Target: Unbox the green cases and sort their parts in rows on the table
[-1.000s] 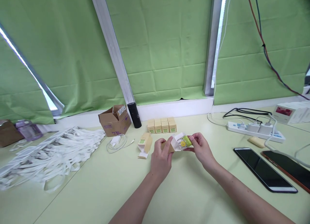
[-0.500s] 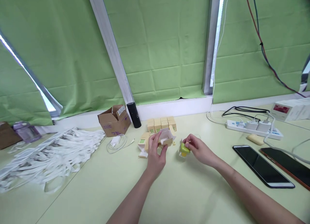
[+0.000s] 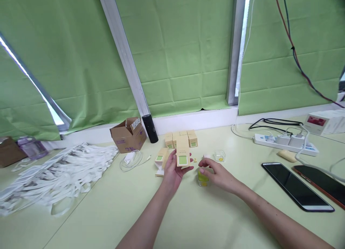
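My left hand [image 3: 172, 171] is closed around a small tan cardboard box [image 3: 183, 152], whose green-windowed face is toward me. Behind it, several similar tan boxes [image 3: 192, 138] stand in a row. An opened tan box [image 3: 161, 159] with its flap out lies just left of that hand. My right hand [image 3: 217, 174] has its fingers curled at the top of a small yellow-green item in a clear plastic case [image 3: 202, 179], low over the table. Beyond its knuckles lies another clear plastic piece [image 3: 219, 155] with a yellow spot. A tiny yellow piece [image 3: 195, 160] sits between the hands.
A brown carton [image 3: 128, 135] and a black cylinder [image 3: 150, 128] stand at the back, with a white charger cable [image 3: 132, 161] in front. White straps [image 3: 61, 173] cover the left side. At right are a power strip [image 3: 285, 143] and two phones [image 3: 298, 186].
My left hand has turned the tan box: its open end showed before, now its green-windowed face does. My right hand and the yellow-green item have shifted slightly left and down.
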`<state>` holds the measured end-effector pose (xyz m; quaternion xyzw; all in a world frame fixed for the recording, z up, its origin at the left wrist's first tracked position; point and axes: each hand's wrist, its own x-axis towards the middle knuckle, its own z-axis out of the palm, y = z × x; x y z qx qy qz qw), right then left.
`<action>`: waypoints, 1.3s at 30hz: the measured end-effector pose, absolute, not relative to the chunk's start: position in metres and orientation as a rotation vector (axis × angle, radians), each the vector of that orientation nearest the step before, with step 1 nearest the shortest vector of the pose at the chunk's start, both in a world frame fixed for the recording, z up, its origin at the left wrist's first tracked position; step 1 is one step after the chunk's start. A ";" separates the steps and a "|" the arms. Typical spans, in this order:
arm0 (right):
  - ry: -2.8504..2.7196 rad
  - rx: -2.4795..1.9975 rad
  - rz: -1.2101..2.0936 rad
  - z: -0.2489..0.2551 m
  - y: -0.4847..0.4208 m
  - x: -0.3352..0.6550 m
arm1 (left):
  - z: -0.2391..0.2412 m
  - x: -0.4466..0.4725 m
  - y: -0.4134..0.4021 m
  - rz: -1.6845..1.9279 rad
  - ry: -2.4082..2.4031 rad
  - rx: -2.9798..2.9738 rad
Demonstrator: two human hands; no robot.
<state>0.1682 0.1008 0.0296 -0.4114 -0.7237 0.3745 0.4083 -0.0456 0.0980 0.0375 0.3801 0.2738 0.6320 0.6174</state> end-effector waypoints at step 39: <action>-1.338 -0.855 1.359 0.065 0.087 0.161 | 0.031 -0.021 0.071 1.403 0.701 1.607</action>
